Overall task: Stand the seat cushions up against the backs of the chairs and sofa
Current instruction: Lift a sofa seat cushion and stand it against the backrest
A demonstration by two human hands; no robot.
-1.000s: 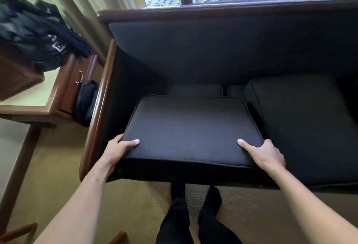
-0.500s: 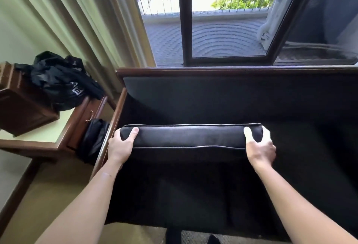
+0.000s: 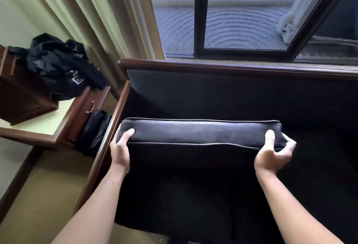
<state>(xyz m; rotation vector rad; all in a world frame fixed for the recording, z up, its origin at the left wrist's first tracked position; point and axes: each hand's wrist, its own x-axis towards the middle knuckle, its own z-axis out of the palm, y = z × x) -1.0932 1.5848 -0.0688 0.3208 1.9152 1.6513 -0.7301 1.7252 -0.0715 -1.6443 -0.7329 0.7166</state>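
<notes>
A black seat cushion (image 3: 201, 133) is tipped up on edge over the left part of the dark sofa (image 3: 213, 92), its piped front edge facing up at me. My left hand (image 3: 121, 146) grips its left end, thumb on top. My right hand (image 3: 273, 154) grips its right end, fingers curled around the corner. The cushion stands a little in front of the sofa's padded back; whether it touches the back I cannot tell. The seat to the right is too dark to make out.
The sofa's wooden arm (image 3: 108, 143) runs along the left. Beside it stands a wooden side table (image 3: 48, 127) with a black bag (image 3: 56, 67) on it and a black pouch (image 3: 93, 133) hanging at its drawer. Curtains (image 3: 108, 17) and a window (image 3: 232, 15) lie behind.
The cushion lay flat on the seat a second ago; both hands have lifted its front edge and tipped it upright. My view has risen toward the window.
</notes>
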